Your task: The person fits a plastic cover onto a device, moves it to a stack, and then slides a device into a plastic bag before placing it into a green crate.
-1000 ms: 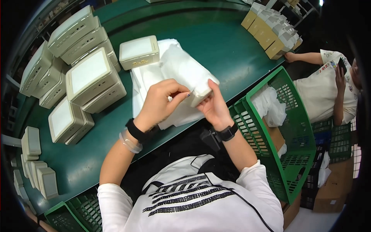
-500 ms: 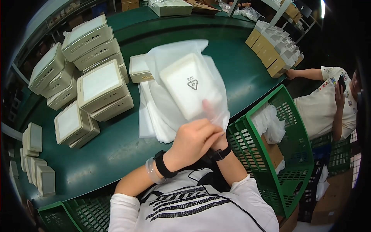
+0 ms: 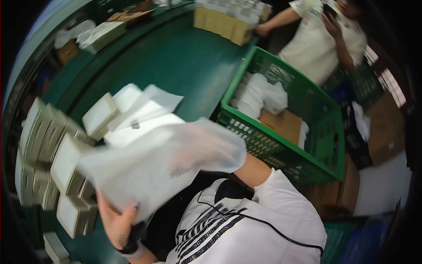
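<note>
A translucent white plastic bag [image 3: 145,163] stretches across in front of me, smeared by motion. My left hand [image 3: 116,222] grips its lower left end, thumb on the near side and fingers mostly hidden behind. My right hand [image 3: 204,143] is inside the bag, which covers it to the wrist; its fingers show only as a pinkish blur. Whether a boxy device is also in the bag, I cannot make out. Just beyond lie several flat white plastic bags [image 3: 134,112] on the green table, beside a single cream boxy device [image 3: 100,116] with a white top.
Stacks of similar cream devices [image 3: 68,163] stand at the left. To the right, a green crate [image 3: 281,138] holds white-wrapped items and cardboard. Small cartons [image 3: 224,24] stand at the table's far edge, near another person [image 3: 316,42]. The green table [image 3: 176,61] runs away behind the bags.
The view has swung right, so the stacks sit farther left. My left hand has left the bag's opening by my right wrist and now holds the opposite end. The bag is now turned sideways.
</note>
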A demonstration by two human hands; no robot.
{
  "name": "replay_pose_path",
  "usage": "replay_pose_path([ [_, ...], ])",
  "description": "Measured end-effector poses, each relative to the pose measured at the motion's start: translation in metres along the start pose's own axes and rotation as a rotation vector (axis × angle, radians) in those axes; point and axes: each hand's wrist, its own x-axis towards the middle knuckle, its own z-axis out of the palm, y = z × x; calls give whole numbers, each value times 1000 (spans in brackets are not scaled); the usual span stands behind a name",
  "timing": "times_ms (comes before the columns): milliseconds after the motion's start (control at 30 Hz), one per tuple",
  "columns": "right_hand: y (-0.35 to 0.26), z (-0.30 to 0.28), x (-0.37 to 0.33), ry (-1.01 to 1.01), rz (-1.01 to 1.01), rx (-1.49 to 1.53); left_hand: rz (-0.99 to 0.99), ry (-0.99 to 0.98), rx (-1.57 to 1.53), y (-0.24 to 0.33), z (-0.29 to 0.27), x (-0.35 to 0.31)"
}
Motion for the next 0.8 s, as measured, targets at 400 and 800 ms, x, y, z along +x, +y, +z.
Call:
replay_pose_path([
  [400,52,9,-50,56,80,1022,-122,-94,246,-12,41,-5],
  [800,30,-181,-102,237,367,192,591,-39,309,12,156,65],
])
